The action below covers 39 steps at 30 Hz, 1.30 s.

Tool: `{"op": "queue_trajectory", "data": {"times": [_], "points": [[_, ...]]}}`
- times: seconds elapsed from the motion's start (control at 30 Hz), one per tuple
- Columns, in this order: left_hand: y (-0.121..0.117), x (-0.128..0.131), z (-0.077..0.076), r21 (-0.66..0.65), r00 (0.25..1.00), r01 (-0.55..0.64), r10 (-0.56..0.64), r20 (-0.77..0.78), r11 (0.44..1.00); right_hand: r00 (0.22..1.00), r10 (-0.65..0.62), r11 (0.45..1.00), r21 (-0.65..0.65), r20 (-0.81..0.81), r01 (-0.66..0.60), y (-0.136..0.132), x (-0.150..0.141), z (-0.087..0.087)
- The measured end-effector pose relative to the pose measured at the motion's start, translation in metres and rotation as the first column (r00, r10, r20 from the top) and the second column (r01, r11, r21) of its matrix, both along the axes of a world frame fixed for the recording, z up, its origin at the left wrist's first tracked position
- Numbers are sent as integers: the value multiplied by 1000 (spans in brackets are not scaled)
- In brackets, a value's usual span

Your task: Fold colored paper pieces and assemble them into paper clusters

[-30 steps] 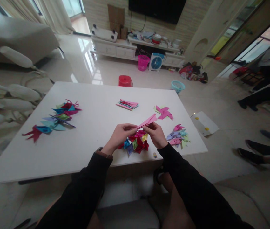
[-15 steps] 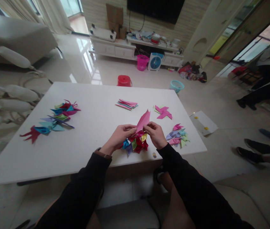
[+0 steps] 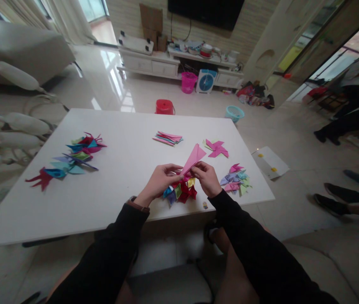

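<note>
Pink folded paper [image 3: 194, 158], pointed at its lower left end, is held up between my two hands. My left hand [image 3: 160, 180] pinches that narrow end between thumb and fingers. On the other side, the fingers of my right hand [image 3: 207, 177] grip its right edge. Just below and behind the hands lies a cluster of folded paper shapes [image 3: 179, 192] in red, blue, green, purple and yellow, partly covered by my left hand. A stack of folded paper strips [image 3: 168, 138] rests farther back on the white table [image 3: 122, 139].
Pink and green paper pinwheels [image 3: 216, 148] lie toward the right, with pastel folded pieces [image 3: 237, 180] near the right edge. Several origami figures [image 3: 81, 147] spread over the left side. A red bucket [image 3: 164, 107] and a blue basket [image 3: 235, 113] stand beyond the table. People's legs [image 3: 347, 196] show at right.
The pink paper has turned between my fingers: its top now leans farther right and it shows a narrower, folded cone-like shape. Both hands stay in nearly the same place.
</note>
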State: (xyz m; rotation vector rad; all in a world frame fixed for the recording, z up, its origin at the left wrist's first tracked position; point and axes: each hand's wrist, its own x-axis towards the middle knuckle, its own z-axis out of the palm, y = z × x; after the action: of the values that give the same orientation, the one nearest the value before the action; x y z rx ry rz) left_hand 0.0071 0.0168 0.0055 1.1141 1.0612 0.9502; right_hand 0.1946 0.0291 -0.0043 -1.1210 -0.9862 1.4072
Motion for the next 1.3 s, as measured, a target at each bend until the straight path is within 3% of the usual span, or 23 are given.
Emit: {"op": "queue_trajectory", "data": {"times": [0.3,0.57,0.9,1.3], "points": [[0,-1,0,-53,999,5,-3,35,999,1000,9,1000,15,11,-10,0,2,-2],[1,-1,3,-17,999,-28,27,-44,999,998,66,998,-10,5,-66,-3,2,3],[-2,3,8,-125,986,1,20,167,992,999,29,999,38,19,-29,0,2,-2],[3,1,-2,-127,983,-102,119,138,987,999,23,1000,10,46,-23,-2,2,-1]]}}
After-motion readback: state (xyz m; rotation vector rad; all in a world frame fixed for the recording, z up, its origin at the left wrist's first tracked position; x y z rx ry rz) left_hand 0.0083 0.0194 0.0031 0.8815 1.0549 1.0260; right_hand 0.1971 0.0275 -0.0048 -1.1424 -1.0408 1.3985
